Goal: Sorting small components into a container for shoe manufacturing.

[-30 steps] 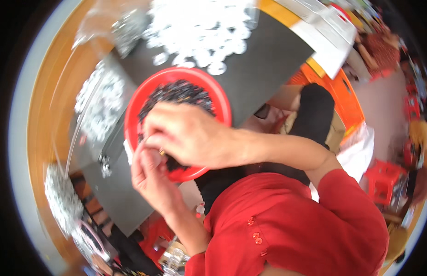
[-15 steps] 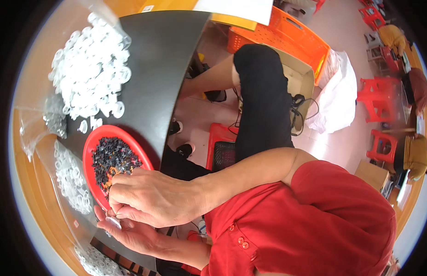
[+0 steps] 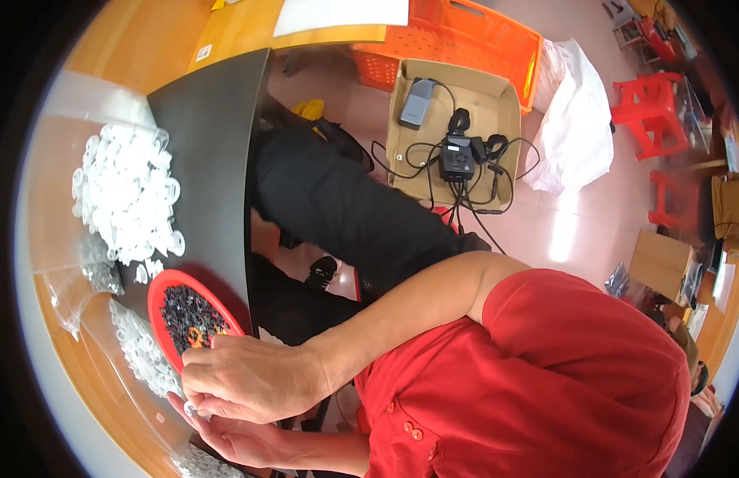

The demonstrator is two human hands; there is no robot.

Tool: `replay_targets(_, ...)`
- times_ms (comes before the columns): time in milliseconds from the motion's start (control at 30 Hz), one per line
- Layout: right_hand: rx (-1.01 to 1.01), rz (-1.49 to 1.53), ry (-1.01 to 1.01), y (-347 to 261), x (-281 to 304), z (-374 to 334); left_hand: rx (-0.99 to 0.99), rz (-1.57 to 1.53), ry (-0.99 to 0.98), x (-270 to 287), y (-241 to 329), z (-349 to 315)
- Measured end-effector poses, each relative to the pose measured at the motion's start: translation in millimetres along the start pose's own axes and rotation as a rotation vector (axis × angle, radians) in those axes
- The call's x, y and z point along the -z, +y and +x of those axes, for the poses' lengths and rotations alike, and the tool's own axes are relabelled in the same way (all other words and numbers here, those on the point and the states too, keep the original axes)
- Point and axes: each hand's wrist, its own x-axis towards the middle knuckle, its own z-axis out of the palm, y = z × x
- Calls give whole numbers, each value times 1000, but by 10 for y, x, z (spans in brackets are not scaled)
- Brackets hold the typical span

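My left hand [image 3: 246, 442] is palm up near the dark table's edge, its fingers closed around a small white plastic part [image 3: 190, 409]. Over it, my right hand [image 3: 258, 376] is bent down with thumb and fingers pinched at that part. Whatever sits between the right fingertips is hidden. Just beyond the right knuckles lies a red plastic dish [image 3: 156, 307], holding many tiny black pieces [image 3: 188, 315] and some orange ones [image 3: 197, 336]. A heap of white plastic parts [image 3: 127, 195] lies farther up the table, with a few loose ones beside the dish.
Clear bags of translucent parts [image 3: 142, 346] line the table's left side. Black-trousered legs [image 3: 346, 199] extend beside the dark table [image 3: 210, 135]. Beyond them are a cardboard box [image 3: 413, 147] with cabled devices, an orange crate [image 3: 489, 40], a white sack [image 3: 580, 119] and red stools [image 3: 652, 111].
The view has shifted, bringing the box's cabled devices into sight. A black-trousered leg now stretches toward the table. Both hands stay together at the white part, which is now more covered by the right fingers.
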Motion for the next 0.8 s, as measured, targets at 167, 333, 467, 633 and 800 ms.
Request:
replay_targets(167,0,6,35,63,22,-5,-62,252,71,-139,-43,-8)
replay_targets(333,5,-56,86,-9,96,-26,-34,188,78,-132,-40,43)
replay_targets(467,-28,-66,84,2,58,-19,-28,210,-7,-90,8,64)
replay_targets(633,10,-101,58,26,39,-19,-74,297,13,-237,-26,-8)
replay_targets(800,-24,-32,10,54,-8,-57,-97,321,49,-188,-60,-51)
